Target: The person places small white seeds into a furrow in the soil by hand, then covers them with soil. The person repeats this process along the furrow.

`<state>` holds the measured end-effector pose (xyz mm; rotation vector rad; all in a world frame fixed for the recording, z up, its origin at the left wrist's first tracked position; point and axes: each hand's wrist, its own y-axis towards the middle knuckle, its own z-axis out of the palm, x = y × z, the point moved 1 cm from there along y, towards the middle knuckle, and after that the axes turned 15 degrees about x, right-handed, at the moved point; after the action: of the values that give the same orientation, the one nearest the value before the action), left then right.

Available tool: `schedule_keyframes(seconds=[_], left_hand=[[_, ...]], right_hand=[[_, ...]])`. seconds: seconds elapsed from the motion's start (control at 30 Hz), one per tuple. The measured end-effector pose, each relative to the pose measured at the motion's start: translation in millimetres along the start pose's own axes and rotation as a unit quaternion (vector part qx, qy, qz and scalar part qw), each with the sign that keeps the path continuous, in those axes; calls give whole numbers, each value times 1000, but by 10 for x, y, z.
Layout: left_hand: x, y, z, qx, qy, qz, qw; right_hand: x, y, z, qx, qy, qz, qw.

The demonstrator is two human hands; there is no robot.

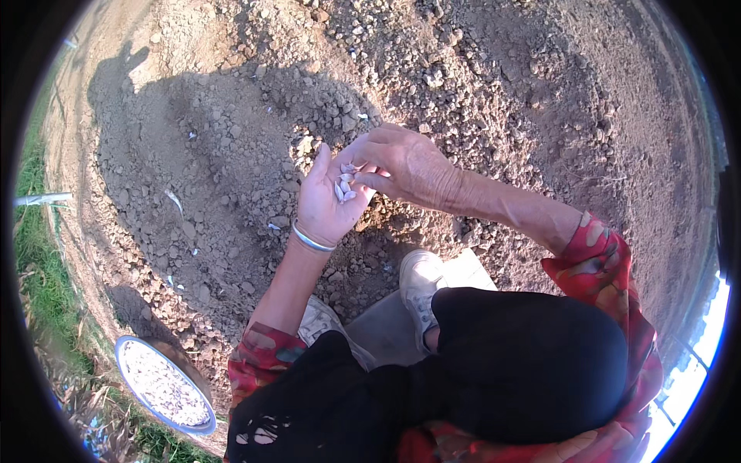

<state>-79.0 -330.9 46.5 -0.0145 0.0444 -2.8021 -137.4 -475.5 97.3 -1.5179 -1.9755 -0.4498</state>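
My left hand point(324, 202) is palm up and slightly cupped, with a metal bangle point(312, 238) at its wrist. Several pale, purplish garlic cloves point(345, 184) lie in this palm. Reaching over from the right, my right hand point(405, 165) has its thumb and fingers at the edge of the cloves. Its fingers partly cover the left fingers, and whether it pinches a clove cannot be made out. Both hands are above loose, cloddy soil point(243, 144).
A metal basin point(165, 385) full of garlic cloves stands at lower left, beside green grass point(49, 289). My shoes point(418, 283) are on the ground below my hands. A pale stake point(43, 199) juts in at the left rim. My shadow falls across the soil.
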Motion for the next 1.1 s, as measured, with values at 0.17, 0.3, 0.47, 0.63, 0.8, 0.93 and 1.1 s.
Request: schedule_keyframes(seconds=[0.17, 0.3, 0.47, 0.63, 0.8, 0.93, 1.1], left_hand=[[71, -103, -39, -43, 26, -15, 999], [50, -140, -80, -38, 73, -22, 996], [168, -97, -73, -75, 44, -33, 996], [148, -28, -4, -96, 14, 22, 995], [128, -34, 1, -74, -15, 31, 997], [159, -25, -68, -69, -54, 27, 996], [119, -40, -40, -79, -27, 34, 996]], right_hand=[[64, -19, 212, 33, -39, -7, 999], [82, -27, 245, 31, -30, 4, 999], [-12, -141, 310, -21, -126, -34, 991], [-316, -201, 11, -82, -10, 48, 995], [-1521, -462, -481, -155, -105, 228, 955], [-1869, -600, -574, -78, -103, 350, 928], [-2017, -454, -491, -42, -231, 332, 913]])
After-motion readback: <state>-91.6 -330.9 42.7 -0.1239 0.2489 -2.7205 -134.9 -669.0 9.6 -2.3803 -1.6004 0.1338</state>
